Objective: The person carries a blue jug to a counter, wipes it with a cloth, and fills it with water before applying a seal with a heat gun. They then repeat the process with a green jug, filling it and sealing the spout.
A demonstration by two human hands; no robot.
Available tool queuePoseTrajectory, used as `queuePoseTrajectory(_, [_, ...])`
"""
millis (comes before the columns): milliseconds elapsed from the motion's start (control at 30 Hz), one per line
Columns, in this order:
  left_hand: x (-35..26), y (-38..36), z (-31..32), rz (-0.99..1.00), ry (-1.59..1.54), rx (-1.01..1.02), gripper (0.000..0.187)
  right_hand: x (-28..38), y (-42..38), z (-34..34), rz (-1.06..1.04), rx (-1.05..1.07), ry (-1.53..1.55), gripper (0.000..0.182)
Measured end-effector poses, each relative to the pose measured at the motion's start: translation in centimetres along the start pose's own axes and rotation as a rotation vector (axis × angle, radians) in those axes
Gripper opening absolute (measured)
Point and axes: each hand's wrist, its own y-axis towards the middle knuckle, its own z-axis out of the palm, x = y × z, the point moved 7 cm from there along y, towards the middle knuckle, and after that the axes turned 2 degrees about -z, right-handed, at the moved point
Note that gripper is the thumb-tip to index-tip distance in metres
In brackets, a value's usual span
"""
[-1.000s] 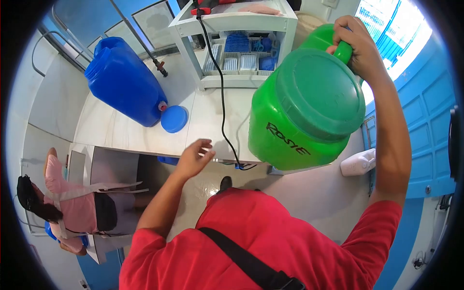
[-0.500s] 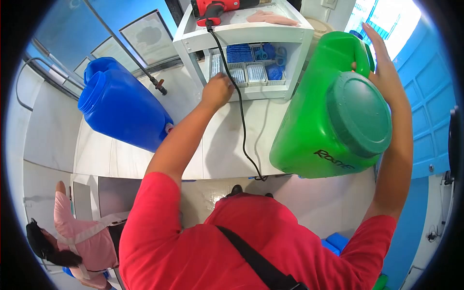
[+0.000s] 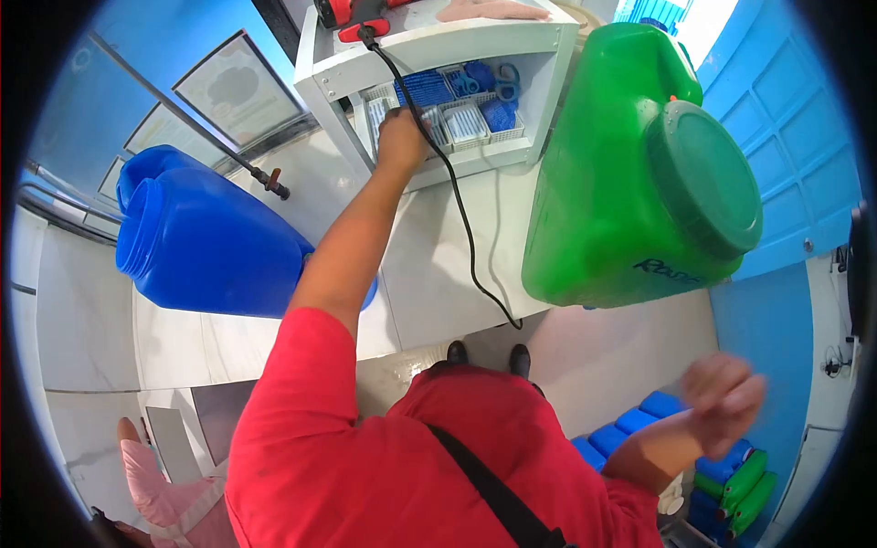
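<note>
My left hand (image 3: pixel 402 142) reaches into the lower shelf of a white stand, at the small white baskets (image 3: pixel 468 123). Its fingers are curled down among small white packs, and what they hold, if anything, is hidden. A black cord (image 3: pixel 461 196) hangs just beside this hand. My right hand (image 3: pixel 726 397) is raised at the lower right, smeared by motion, with nothing visible in it. The large green jug (image 3: pixel 598 183), with its round lid (image 3: pixel 708 178) and handwritten black letters, stands on the white counter (image 3: pixel 438 274), apart from both hands.
A blue jug (image 3: pixel 210 242) with an uncapped mouth lies tilted at the left, near a tap (image 3: pixel 271 183). A red power tool (image 3: pixel 365 27) rests on the stand (image 3: pixel 438 59). Several blue containers (image 3: pixel 635 420) are on the floor. Another person's pink sleeve (image 3: pixel 151 479) shows lower left.
My right hand has left the green jug's handle and dropped to the lower right. My left hand remains at the baskets. The view has shifted, and more of the floor containers shows.
</note>
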Motion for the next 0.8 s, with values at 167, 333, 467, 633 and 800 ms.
queuePoseTrajectory(167, [1.2,-9.4,-4.6,-0.201,-0.955,0.025,0.051,-10.0,4.0,8.6,0.341,0.188,-0.303,0.042])
queuePoseTrajectory(333, [-3.7,-17.8,-12.1,-0.312,-1.268,0.262,0.078,-21.3,6.9,10.8,0.504,-0.325,-0.344,0.034])
queuePoseTrajectory(467, [-4.1,-19.8,-15.2,-0.254,-1.229,0.233,0.083,-27.0,8.6,12.7,0.564,-0.216,-0.076,0.030])
queuePoseTrajectory(633, [-1.4,-20.9,-16.5,-0.447,-1.397,0.154,0.070,-29.0,10.7,13.7,0.709,-0.250,-0.127,0.023])
queuePoseTrajectory(800, [1.9,-21.9,-16.7,-0.310,-1.115,-0.125,0.046,-30.4,12.0,16.2,0.566,-0.234,0.042,0.028])
